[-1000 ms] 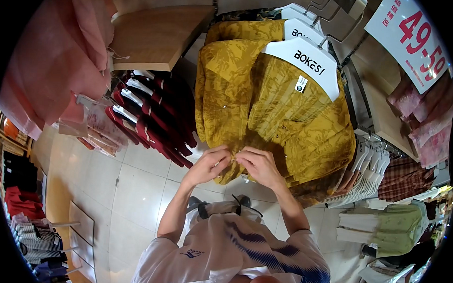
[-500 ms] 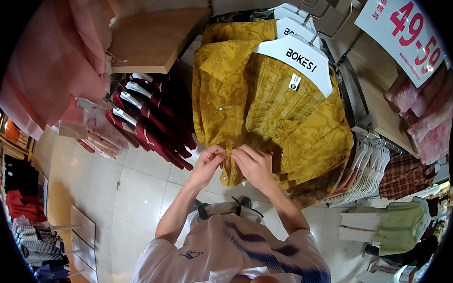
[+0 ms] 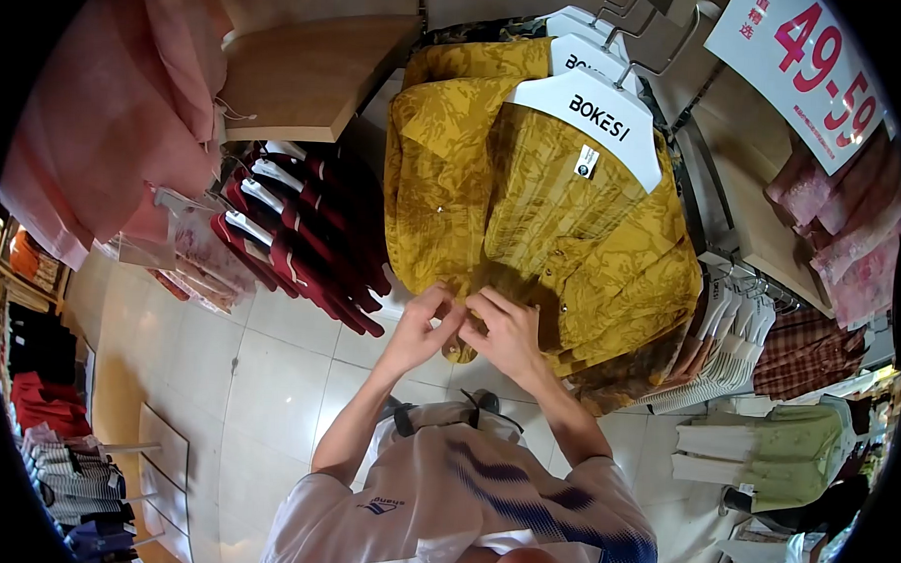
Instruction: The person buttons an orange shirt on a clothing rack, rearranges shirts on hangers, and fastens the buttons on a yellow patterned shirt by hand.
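Observation:
A mustard-yellow patterned jacket (image 3: 609, 287) hangs open at the front from a white BOKESI hanger (image 3: 600, 118). My left hand (image 3: 421, 330) is closed on the jacket's left front edge, low down, thumb and fingers pinched together. Right beside it, my right hand (image 3: 503, 331) pinches the same strip of cloth, the fingertips of both hands almost meeting. A small end of the edge sticks out below my fingers. Whether a snap button lies under the fingertips is hidden. A white tag (image 3: 586, 162) shows inside the collar.
Dark red garments (image 3: 303, 247) hang at the left beneath a wooden shelf (image 3: 299, 73). Pink clothing (image 3: 109, 101) hangs further left. Striped garments (image 3: 706, 360) and a plaid shirt (image 3: 805, 353) are on the right rail, under a price sign (image 3: 800, 70). Floor tiles (image 3: 278, 385) lie below.
My hands have drawn closer together on the jacket's front edge, and my left fingers have moved slightly up and right. Less of the edge hangs below them. The hanger stays in place.

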`<move>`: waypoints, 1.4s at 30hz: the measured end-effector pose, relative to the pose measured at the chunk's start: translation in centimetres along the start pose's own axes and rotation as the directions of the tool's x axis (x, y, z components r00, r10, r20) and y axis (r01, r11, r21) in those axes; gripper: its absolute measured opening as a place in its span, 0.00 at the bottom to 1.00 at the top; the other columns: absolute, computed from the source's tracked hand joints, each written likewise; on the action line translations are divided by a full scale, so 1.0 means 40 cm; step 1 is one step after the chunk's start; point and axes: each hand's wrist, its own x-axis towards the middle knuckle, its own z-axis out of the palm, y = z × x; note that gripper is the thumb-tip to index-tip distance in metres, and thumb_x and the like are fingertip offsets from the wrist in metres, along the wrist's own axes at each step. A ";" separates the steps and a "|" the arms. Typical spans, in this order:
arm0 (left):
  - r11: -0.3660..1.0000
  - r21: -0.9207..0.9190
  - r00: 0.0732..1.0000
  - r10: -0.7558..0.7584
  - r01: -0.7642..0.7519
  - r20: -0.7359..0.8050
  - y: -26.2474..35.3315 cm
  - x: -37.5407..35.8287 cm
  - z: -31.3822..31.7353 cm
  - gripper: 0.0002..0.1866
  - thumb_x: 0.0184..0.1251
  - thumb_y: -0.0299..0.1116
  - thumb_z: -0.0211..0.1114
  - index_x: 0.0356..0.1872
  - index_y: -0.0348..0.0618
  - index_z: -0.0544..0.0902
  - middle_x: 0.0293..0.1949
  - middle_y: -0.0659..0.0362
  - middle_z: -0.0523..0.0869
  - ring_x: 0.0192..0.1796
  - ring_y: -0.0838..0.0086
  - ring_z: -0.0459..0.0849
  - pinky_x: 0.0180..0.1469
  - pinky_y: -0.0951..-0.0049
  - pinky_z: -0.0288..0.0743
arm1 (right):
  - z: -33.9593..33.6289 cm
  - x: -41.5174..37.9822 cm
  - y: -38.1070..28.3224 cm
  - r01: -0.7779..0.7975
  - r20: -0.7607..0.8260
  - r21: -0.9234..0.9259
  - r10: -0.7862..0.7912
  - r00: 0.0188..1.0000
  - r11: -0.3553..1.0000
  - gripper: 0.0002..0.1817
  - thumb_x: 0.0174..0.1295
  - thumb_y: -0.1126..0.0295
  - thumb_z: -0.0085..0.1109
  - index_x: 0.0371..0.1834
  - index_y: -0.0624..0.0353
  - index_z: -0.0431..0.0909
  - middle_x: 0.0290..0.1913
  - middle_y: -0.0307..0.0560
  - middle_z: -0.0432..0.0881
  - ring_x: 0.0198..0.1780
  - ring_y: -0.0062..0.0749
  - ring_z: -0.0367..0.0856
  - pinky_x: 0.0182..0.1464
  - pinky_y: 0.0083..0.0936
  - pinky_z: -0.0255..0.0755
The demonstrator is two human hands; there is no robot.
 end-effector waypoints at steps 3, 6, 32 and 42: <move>0.994 0.114 1.000 0.003 -0.002 -0.008 -0.011 0.000 0.000 0.03 0.72 0.23 0.59 0.38 0.34 0.75 0.37 0.58 0.74 0.38 0.77 0.76 0.39 0.78 0.70 | 0.008 0.003 0.000 0.024 -0.034 -0.028 -0.025 0.999 0.999 0.10 0.48 0.69 0.67 0.35 0.55 0.81 0.33 0.41 0.79 0.27 0.39 0.81 0.27 0.32 0.74; 0.994 0.108 1.000 0.011 -0.010 -0.015 -0.006 0.001 0.003 0.03 0.73 0.23 0.58 0.38 0.34 0.75 0.36 0.60 0.75 0.38 0.78 0.76 0.39 0.78 0.70 | 0.008 0.004 0.001 0.026 -0.033 -0.020 -0.027 0.999 0.999 0.10 0.47 0.70 0.67 0.34 0.55 0.80 0.32 0.40 0.78 0.26 0.39 0.80 0.26 0.31 0.74; 0.974 0.209 0.993 0.098 -0.082 -0.064 -0.003 0.002 -0.017 0.03 0.67 0.21 0.62 0.36 0.33 0.76 0.31 0.51 0.80 0.32 0.65 0.81 0.35 0.69 0.72 | -0.038 0.022 0.024 -0.143 0.259 0.251 0.076 0.963 0.957 0.10 0.59 0.62 0.66 0.36 0.56 0.80 0.36 0.46 0.85 0.35 0.46 0.84 0.34 0.37 0.75; 0.977 0.185 0.986 0.126 -0.104 -0.113 0.003 0.006 -0.006 0.04 0.68 0.22 0.62 0.36 0.33 0.76 0.33 0.56 0.78 0.33 0.74 0.77 0.33 0.75 0.68 | -0.002 0.010 0.012 -0.050 0.074 0.102 0.042 0.996 0.994 0.10 0.51 0.62 0.70 0.31 0.52 0.78 0.23 0.43 0.82 0.22 0.41 0.80 0.25 0.35 0.72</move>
